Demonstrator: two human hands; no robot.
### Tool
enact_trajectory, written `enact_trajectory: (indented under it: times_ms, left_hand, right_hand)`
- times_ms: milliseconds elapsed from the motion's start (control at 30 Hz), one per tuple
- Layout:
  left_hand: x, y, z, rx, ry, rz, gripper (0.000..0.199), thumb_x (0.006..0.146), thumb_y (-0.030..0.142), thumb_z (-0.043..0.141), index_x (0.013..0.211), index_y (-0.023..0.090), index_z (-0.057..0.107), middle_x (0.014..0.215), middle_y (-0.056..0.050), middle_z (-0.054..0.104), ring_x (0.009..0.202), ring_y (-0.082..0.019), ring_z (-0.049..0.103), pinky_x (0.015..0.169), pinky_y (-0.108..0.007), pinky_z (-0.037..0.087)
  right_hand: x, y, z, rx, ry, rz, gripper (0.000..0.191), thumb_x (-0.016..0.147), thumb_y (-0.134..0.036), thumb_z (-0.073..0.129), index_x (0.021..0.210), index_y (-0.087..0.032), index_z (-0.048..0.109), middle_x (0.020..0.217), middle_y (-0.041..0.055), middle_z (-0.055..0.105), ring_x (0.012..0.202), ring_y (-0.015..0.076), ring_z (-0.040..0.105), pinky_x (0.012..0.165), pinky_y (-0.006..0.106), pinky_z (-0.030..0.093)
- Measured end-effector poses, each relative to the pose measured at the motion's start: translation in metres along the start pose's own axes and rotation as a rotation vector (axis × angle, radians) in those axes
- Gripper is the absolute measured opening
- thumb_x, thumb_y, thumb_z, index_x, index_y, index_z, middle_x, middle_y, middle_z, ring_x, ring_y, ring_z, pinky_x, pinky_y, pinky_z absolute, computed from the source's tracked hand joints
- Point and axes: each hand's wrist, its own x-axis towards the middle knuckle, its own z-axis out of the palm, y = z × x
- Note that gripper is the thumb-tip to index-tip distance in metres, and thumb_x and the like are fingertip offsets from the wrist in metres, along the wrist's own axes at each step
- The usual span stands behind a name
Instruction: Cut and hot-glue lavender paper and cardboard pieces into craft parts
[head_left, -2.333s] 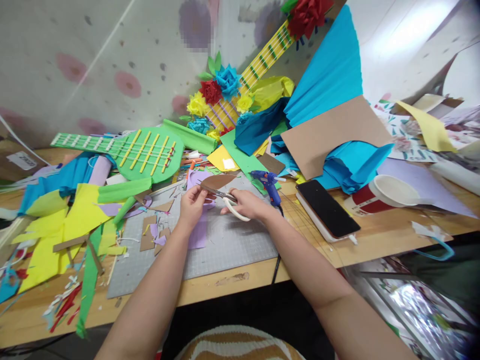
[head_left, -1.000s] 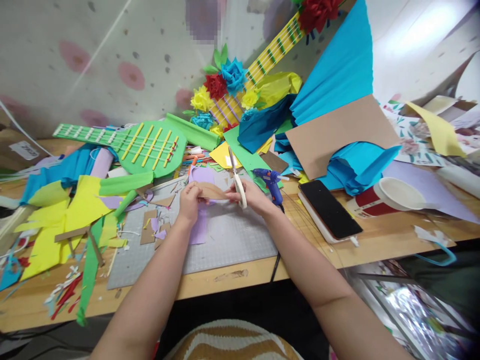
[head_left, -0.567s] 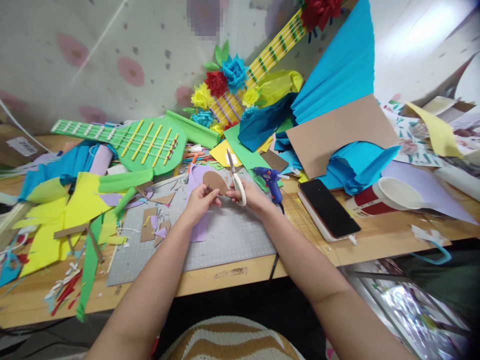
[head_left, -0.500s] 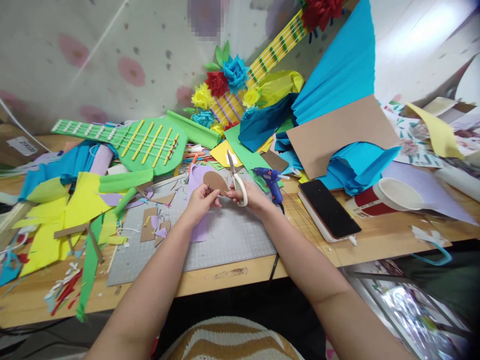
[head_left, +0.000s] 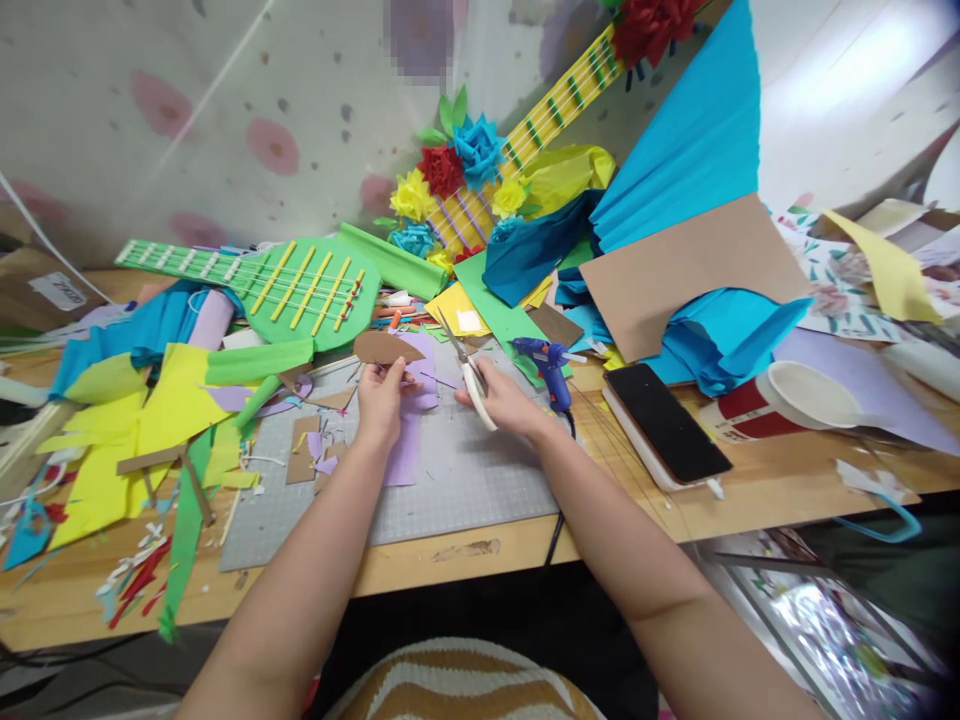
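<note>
Pinched in my left hand (head_left: 382, 400) is a brown cardboard piece (head_left: 384, 348) with a rounded outline, held above the cutting mat. My right hand (head_left: 499, 395) grips white-handled scissors (head_left: 469, 372), their blades pointing up and away from me, a little apart from the cardboard. Purple paper (head_left: 405, 450) lies on the grey cutting mat (head_left: 480, 480) under and beside my left hand. A blue glue gun (head_left: 551, 375) rests just right of my right hand.
A green paper guitar (head_left: 315, 290) lies back left; a yellow flowered guitar (head_left: 517, 150) leans on the wall. On the right are a phone (head_left: 664, 415), a paper cup (head_left: 780, 405) and a large brown cardboard sheet (head_left: 690, 270). Paper scraps (head_left: 157, 400) cover the left side.
My left hand has moved left with the cardboard piece, away from the scissors, and the piece has turned. My right hand keeps the scissors, which now tilt more to the left.
</note>
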Motion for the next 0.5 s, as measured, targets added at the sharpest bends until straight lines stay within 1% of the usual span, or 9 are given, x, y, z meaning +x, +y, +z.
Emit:
enact_trajectory:
  times_ms: [33, 100, 200, 267, 333, 400, 500]
  left_hand:
    - [0.001, 0.002, -0.001, -0.030, 0.018, -0.019, 0.029, 0.059, 0.024, 0.073, 0.074, 0.016, 0.049, 0.062, 0.006, 0.054, 0.048, -0.004, 0.049, 0.048, -0.018, 0.048]
    - [0.004, 0.006, -0.002, -0.095, 0.048, -0.067, 0.026, 0.060, 0.021, 0.072, 0.073, 0.016, 0.050, 0.065, 0.005, 0.057, 0.047, -0.003, 0.049, 0.048, -0.017, 0.047]
    - [0.008, 0.009, -0.006, -0.196, 0.083, -0.136, 0.020, 0.063, 0.017, 0.069, 0.076, 0.015, 0.053, 0.067, 0.004, 0.059, 0.046, -0.002, 0.048, 0.047, -0.014, 0.046]
    - [0.011, 0.010, -0.007, -0.234, 0.083, -0.165, 0.017, 0.065, 0.016, 0.068, 0.075, 0.015, 0.054, 0.064, 0.005, 0.058, 0.045, -0.001, 0.048, 0.046, -0.013, 0.045]
    - [0.010, 0.010, -0.006, -0.232, 0.050, -0.169, 0.017, 0.064, 0.016, 0.069, 0.074, 0.014, 0.055, 0.062, 0.005, 0.057, 0.045, -0.001, 0.048, 0.046, -0.012, 0.045]
    - [0.006, 0.008, -0.004, -0.196, -0.005, -0.150, 0.020, 0.061, 0.017, 0.070, 0.073, 0.015, 0.054, 0.061, 0.005, 0.057, 0.045, -0.002, 0.048, 0.046, -0.013, 0.046]
    - [-0.003, 0.005, 0.003, -0.119, -0.072, -0.135, 0.026, 0.057, 0.020, 0.073, 0.072, 0.015, 0.053, 0.063, 0.004, 0.059, 0.047, -0.004, 0.050, 0.044, -0.016, 0.047]
  right_hand:
    - [-0.002, -0.003, 0.000, -0.105, 0.024, -0.021, 0.040, 0.070, -0.052, 0.058, 0.086, -0.019, 0.042, 0.079, -0.0007, 0.049, 0.067, 0.0113, 0.043, 0.058, 0.023, 0.032]
    - [-0.004, -0.008, -0.002, -0.223, 0.003, -0.034, 0.040, 0.069, -0.053, 0.059, 0.083, -0.019, 0.044, 0.081, 0.0004, 0.050, 0.068, 0.0115, 0.042, 0.059, 0.023, 0.030]
    - [-0.005, -0.013, -0.005, -0.325, -0.122, -0.016, 0.039, 0.070, -0.055, 0.058, 0.078, -0.018, 0.047, 0.074, -0.0004, 0.051, 0.063, 0.0106, 0.040, 0.057, 0.023, 0.027]
    - [-0.005, -0.013, -0.008, -0.347, -0.198, 0.006, 0.041, 0.069, -0.056, 0.059, 0.076, -0.018, 0.049, 0.068, -0.0011, 0.050, 0.061, 0.0107, 0.041, 0.056, 0.023, 0.026]
    - [-0.006, -0.014, -0.011, -0.297, -0.240, 0.013, 0.041, 0.068, -0.057, 0.060, 0.077, -0.018, 0.050, 0.069, -0.0009, 0.051, 0.062, 0.0113, 0.043, 0.056, 0.023, 0.028]
    - [-0.007, -0.015, -0.014, -0.177, -0.287, 0.031, 0.041, 0.072, -0.058, 0.056, 0.080, -0.018, 0.049, 0.071, -0.0005, 0.052, 0.063, 0.0112, 0.045, 0.055, 0.022, 0.031]
    - [-0.012, -0.016, -0.016, 0.097, -0.471, 0.080, 0.044, 0.076, -0.061, 0.048, 0.082, -0.018, 0.044, 0.069, -0.0009, 0.051, 0.058, 0.0101, 0.048, 0.052, 0.023, 0.036]
